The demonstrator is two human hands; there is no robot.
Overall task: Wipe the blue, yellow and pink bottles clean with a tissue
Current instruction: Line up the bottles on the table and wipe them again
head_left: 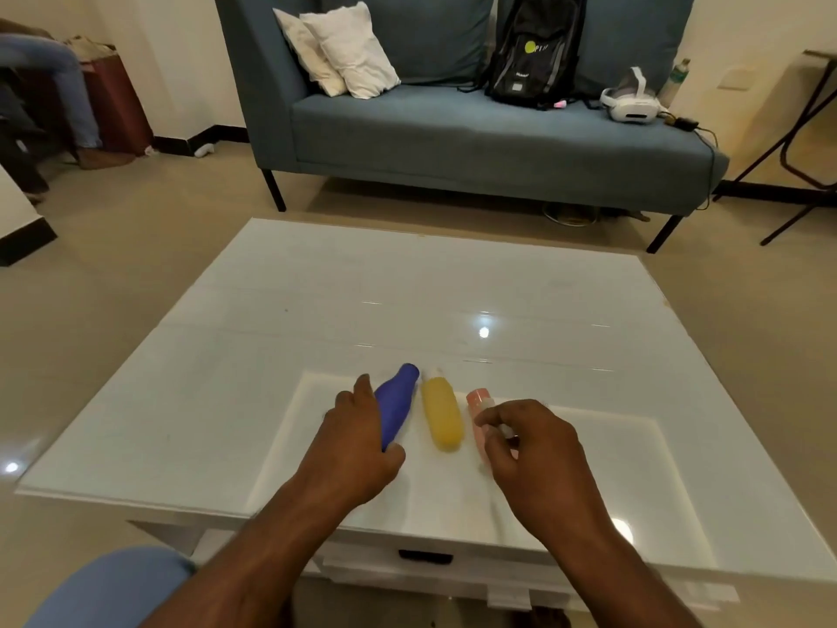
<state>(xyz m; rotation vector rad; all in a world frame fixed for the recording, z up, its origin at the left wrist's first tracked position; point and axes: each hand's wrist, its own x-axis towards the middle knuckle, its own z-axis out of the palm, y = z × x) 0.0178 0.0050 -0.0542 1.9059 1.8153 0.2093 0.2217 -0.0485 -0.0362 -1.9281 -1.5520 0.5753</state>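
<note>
Two bare forearms without sleeves, left hand (358, 439), right hand (536, 451), light blue trousers (108, 586)

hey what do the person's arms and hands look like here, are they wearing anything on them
Both forearms are bare right down to the left hand and right hand: no sleeves, gloves, watch, bracelets or rings show. The only clothing in view is a patch of light blue fabric at the lower left, probably over a knee.
</note>
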